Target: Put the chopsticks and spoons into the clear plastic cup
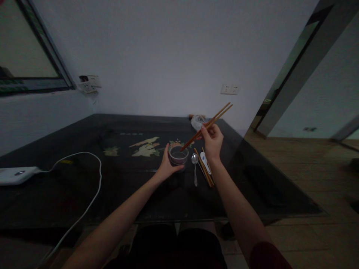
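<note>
My left hand (166, 167) is wrapped round a small round bowl (178, 155) that stands on the dark glass table (126, 186). My right hand (212, 141) is raised just right of the bowl, fingers closed on a pair of brown chopsticks (207, 126). The chopsticks slant down to the left, and their tips reach into the bowl.
A metal spoon (195, 164), a white ceramic spoon (205, 161) and more chopsticks (204, 169) lie right of the bowl. A clear plastic object (198, 121) sits at the table's far edge. A white device (17, 175) with a cable (94, 186) lies at the left.
</note>
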`<state>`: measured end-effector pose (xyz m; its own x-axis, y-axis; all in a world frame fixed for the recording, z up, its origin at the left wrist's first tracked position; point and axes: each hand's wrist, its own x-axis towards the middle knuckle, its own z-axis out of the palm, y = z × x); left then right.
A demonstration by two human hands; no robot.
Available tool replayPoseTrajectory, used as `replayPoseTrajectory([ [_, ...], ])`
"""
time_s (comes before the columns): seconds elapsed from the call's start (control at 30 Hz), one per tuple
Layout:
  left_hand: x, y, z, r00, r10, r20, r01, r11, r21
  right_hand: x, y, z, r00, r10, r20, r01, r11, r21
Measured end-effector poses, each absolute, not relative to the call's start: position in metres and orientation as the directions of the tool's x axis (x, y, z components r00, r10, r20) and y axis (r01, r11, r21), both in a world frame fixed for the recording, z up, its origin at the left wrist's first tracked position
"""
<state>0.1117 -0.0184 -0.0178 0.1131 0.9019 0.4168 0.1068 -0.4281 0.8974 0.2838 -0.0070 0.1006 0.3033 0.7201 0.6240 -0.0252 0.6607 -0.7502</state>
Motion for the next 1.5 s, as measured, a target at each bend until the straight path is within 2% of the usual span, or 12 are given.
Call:
replayPoseTrajectory([
  [0.1,0.112,-0.017,-0.023,0.171,0.916,0.364,0.008,-0.370,0.929,0.272,0.001,0.096,0.103,0.761,0.640,0.068,0.637,-0.768],
  [0.2,0.111,-0.015,-0.027,0.174,0.934,0.313,0.003,-0.319,0.948,0.261,0.006,0.087,-0.067,0.803,0.592,0.167,0.594,-0.787],
  [0.33,0.109,-0.010,-0.032,0.164,0.942,0.293,0.028,-0.302,0.953,0.253,0.008,0.080,-0.166,0.825,0.540,0.321,0.563,-0.761],
  [0.47,0.107,-0.007,-0.034,0.178,0.939,0.295,0.060,-0.310,0.949,0.250,0.007,0.081,-0.216,0.824,0.524,0.493,0.555,-0.670],
  [0.6,0.106,-0.007,-0.033,0.183,0.943,0.278,0.103,-0.299,0.949,0.248,0.006,0.081,-0.225,0.833,0.505,0.601,0.527,-0.601],
  [0.8,0.106,-0.008,-0.032,0.178,0.943,0.280,0.119,-0.303,0.945,0.246,0.007,0.076,-0.192,0.862,0.469,0.681,0.461,-0.569],
  [1.23,0.106,-0.010,-0.030,0.177,0.950,0.256,0.117,-0.279,0.953,0.249,0.018,0.076,-0.155,0.878,0.454,0.689,0.425,-0.587],
  [1.5,0.105,-0.012,-0.025,0.200,0.937,0.287,0.130,-0.315,0.940,0.257,0.032,0.075,-0.143,0.914,0.379,0.676,0.370,-0.637],
])
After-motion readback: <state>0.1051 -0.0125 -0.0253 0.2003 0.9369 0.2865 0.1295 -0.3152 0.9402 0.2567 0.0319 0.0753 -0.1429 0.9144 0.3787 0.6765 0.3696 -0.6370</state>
